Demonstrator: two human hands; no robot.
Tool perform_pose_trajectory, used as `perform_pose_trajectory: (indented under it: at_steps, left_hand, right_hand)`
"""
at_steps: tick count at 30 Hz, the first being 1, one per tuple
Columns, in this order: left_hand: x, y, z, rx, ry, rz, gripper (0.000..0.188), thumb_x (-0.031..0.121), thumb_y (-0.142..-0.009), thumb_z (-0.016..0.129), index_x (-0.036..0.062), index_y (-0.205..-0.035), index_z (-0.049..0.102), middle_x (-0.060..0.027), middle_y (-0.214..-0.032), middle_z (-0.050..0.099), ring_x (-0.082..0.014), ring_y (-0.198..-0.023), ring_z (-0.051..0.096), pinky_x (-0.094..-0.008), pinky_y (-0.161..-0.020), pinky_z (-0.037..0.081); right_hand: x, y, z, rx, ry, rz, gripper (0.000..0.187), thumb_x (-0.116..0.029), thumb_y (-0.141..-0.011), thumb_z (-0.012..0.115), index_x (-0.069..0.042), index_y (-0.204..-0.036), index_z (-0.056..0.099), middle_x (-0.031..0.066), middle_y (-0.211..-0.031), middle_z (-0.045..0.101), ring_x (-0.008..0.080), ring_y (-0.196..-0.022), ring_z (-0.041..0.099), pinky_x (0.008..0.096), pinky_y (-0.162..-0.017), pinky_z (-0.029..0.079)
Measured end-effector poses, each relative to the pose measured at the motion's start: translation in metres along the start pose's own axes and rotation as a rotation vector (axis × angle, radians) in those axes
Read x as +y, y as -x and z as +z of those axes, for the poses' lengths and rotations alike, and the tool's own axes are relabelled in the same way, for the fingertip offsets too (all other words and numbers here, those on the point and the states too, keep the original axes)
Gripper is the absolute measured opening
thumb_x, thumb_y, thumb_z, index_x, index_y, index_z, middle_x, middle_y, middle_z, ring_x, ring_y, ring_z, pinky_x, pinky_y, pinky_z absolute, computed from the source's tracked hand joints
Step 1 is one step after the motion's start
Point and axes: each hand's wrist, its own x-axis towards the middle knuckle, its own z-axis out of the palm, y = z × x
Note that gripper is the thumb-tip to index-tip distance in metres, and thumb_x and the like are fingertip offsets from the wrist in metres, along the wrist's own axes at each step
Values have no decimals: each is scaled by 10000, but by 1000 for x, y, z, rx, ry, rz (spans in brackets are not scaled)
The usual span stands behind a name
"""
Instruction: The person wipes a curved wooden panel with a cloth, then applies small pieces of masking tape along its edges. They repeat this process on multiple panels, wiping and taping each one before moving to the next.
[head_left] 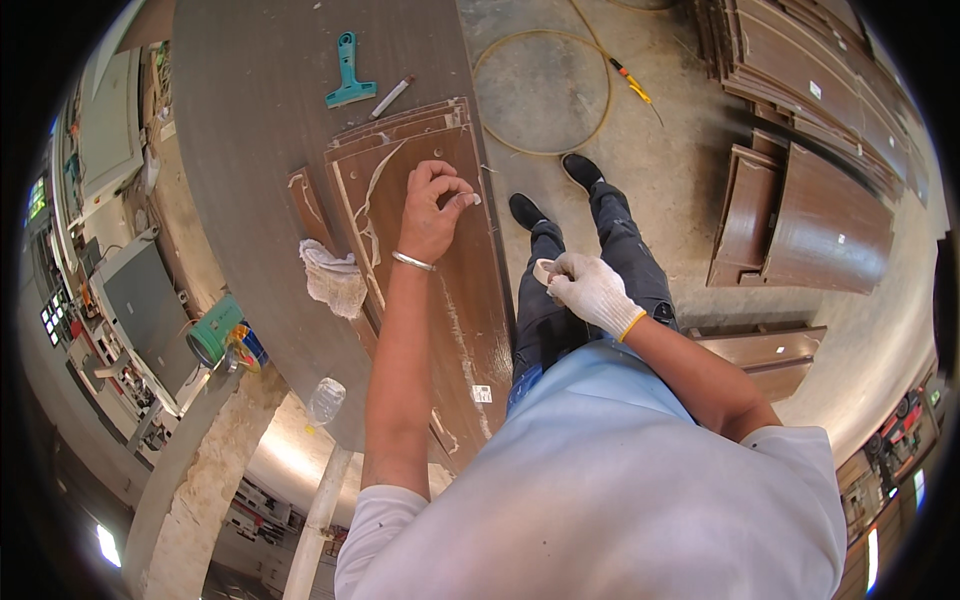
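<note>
My left hand (437, 212), bare with a silver bangle at the wrist, hovers over a stack of brown wood panels (470, 300). Its thumb and forefinger pinch a small whitish scrap (475, 199), too small to name surely. In a white knitted glove, my right hand (596, 292) is closed around a roll of pale tape (543, 272) above my legs. Thin pale strips (373, 190) curl along the top panel's left side. A small label (482, 394) sits on that panel near my body.
On the grey table (260, 130) lie a teal scraper (349, 82), a white marker (392, 97), a crumpled rag (333, 280) and a clear bottle (327, 400). A coiled hose (540, 33) with a yellow air gun (632, 82) lies on the floor. More panels (825, 215) are stacked right.
</note>
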Motion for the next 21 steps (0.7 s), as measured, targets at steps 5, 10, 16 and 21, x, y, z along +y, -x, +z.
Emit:
perform_pose_trajectory:
  at_steps: [5, 10, 16, 21]
  left_hand:
    - [-2, -16, -3, -131, -99, 25, 120, 33, -843, 813, 48, -923, 726, -52, -1089, 585, -258, -1092, 556, -380, -969, 483]
    - [-4, -26, 0, -147, -128, 63, 148, -28, -829, 804, 42, -916, 707, -49, -1030, 569, -249, -1027, 553, -365, -909, 493]
    - [-6, -30, 0, -154, -181, 97, 179, -50, -804, 815, 42, -914, 709, -52, -998, 557, -253, -982, 557, -370, -869, 502]
    - [-6, -32, 2, -148, -207, 112, 181, -47, -790, 823, 44, -903, 714, -59, -980, 551, -260, -978, 559, -378, -863, 499]
  right_hand:
    - [3, -1, 1, -11, -1, 12, 355, -364, -957, 627, -88, -1085, 810, 150, -1113, 805, 345, -1089, 754, 439, -954, 578]
    - [4, -2, 2, -2, 8, 13, 373, -395, -969, 631, -87, -1083, 811, 160, -1119, 803, 347, -1097, 751, 441, -962, 575]
    - [5, -2, -1, 14, -4, 12, 367, -383, -964, 633, -82, -1080, 809, 165, -1134, 801, 346, -1109, 751, 445, -971, 573]
    - [7, -3, -1, 33, -10, 0, 318, -330, -952, 632, -75, -1049, 797, 133, -1023, 797, 305, -1007, 759, 420, -910, 576]
